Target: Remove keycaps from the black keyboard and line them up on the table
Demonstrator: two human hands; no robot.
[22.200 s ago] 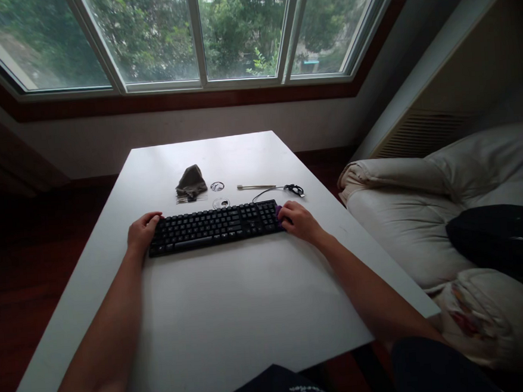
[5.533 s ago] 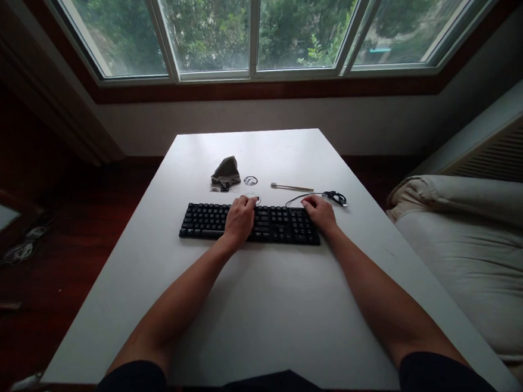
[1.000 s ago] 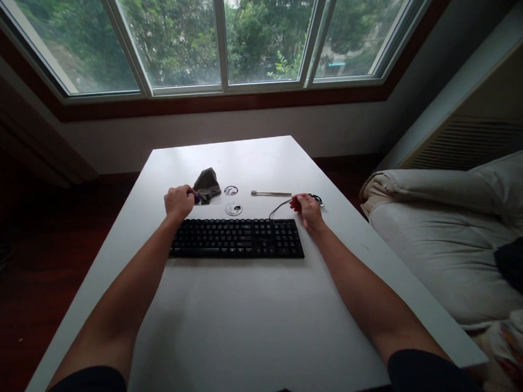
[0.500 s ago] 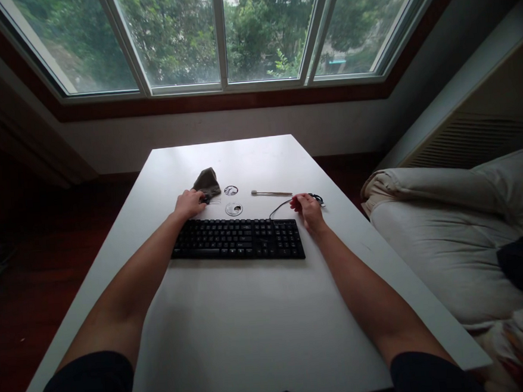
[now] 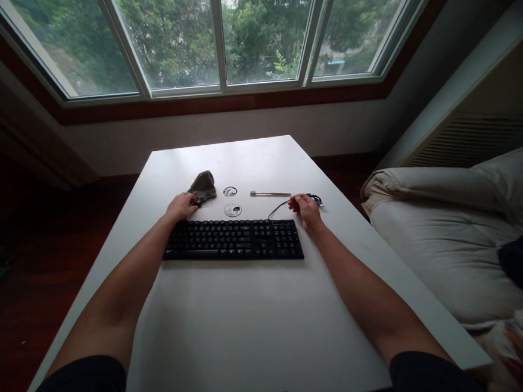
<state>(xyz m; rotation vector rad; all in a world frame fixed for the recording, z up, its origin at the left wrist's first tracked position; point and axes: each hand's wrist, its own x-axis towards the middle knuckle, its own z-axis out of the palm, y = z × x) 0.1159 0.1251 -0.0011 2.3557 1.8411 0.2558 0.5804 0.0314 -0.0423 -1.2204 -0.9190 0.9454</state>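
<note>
Since half a second ago, the left hand (image 5: 182, 207) and the dark grey-brown cloth (image 5: 203, 185) have both moved slightly left and nearer on the white table (image 5: 253, 328). Its fingers are closed on the cloth's near left edge, just beyond the left end of the black keyboard (image 5: 233, 240). At the right, the right hand (image 5: 307, 209) is loosely curled beside the black cable (image 5: 278, 208); whether it pinches anything I cannot tell. Two round discs (image 5: 232, 210) and a thin stick (image 5: 271, 193) lie beyond the keyboard.
</note>
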